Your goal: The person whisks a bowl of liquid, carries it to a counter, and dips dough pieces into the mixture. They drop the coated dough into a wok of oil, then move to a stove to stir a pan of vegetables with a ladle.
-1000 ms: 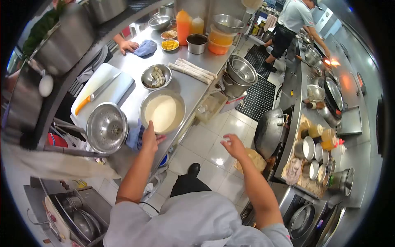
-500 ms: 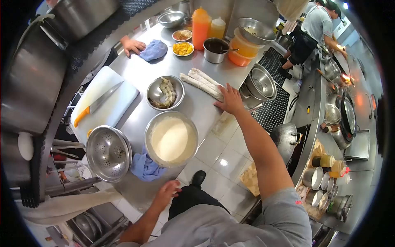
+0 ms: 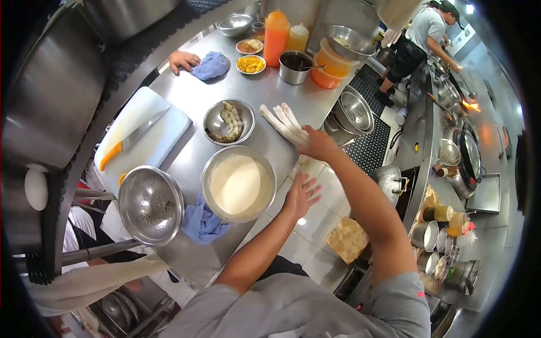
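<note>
The right forearm (image 3: 360, 194) is slanting forward and leftward, the right hand (image 3: 315, 142) gripping with curled fingers, while the left forearm (image 3: 260, 245) is angling forward and rightward, the bare left hand (image 3: 301, 197) hovering nearer the torso (image 3: 293, 310), fingers loosely spread.

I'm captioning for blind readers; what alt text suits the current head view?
A person's right hand grips long white rolls at a counter; the left hand is open. The counter holds a bowl of pale liquid, a smaller bowl of shrimp, and a knife on a cutting board.
</note>
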{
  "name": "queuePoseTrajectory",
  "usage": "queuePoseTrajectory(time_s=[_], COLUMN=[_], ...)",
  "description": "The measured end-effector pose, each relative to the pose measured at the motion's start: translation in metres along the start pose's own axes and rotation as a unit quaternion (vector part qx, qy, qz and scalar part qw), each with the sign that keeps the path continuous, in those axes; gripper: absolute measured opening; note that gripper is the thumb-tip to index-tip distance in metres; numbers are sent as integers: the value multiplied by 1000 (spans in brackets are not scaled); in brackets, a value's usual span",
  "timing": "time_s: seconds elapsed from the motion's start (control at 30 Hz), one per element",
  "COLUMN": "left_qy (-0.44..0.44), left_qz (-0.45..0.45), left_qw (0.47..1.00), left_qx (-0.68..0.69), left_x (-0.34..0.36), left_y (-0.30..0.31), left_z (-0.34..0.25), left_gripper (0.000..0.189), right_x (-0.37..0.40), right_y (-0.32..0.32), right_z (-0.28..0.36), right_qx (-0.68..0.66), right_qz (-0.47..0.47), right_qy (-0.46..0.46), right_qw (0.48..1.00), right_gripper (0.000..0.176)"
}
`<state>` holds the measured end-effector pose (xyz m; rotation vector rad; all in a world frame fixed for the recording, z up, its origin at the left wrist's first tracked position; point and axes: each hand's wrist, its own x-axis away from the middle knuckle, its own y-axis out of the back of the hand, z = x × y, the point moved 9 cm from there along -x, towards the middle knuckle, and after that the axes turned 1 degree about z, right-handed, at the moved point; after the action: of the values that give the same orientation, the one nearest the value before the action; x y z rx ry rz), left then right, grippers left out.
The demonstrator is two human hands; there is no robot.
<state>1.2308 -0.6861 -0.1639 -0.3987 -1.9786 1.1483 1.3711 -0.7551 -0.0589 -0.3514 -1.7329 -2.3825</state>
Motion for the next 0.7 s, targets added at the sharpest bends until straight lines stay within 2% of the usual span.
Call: queuePoseTrajectory(time_s=[0.07,0.17,0.27,0.3,0.33,0.4,0.43,0.57,0.67,0.7], left_qy=[-14,-76,-51,-17,-14,-6,13,99,161,168], left_qz=[15,103,134,132,113,78,74,127,173,217], left_qw=[995,981,977,975,982,992,992,987,969,958], left_qx=[100,145,160,179,153,95,98,27,-69,-86], left_x=[-24,-29,-42,-45,-46,-38,-36,-8,26,31], left_y=[-18,-60,-66,-67,-63,-63,-63,-83,-103,-109], left_z=[-13,-38,-26,-12,2,26,40,102,141,156], left_gripper=[80,75,67,56,54,50,47,51,55,56], right_x=[19,66,120,139,157,195,215,294,345,364], right_y=[8,22,16,10,3,-3,-5,-15,-50,-39], right_z=[-4,-6,-25,-31,-38,-46,-51,-73,-134,-147], right_qx=[6,24,67,68,60,20,-13,-151,-396,-385], right_qz=[31,55,46,13,-10,-83,-90,-189,-261,-302], right_qy=[4,16,-83,-91,-98,-121,-153,-164,-220,-238], right_qw=[999,998,993,993,993,989,984,956,853,839], right_gripper=[68,70,70,70,73,73,74,78,69,56])
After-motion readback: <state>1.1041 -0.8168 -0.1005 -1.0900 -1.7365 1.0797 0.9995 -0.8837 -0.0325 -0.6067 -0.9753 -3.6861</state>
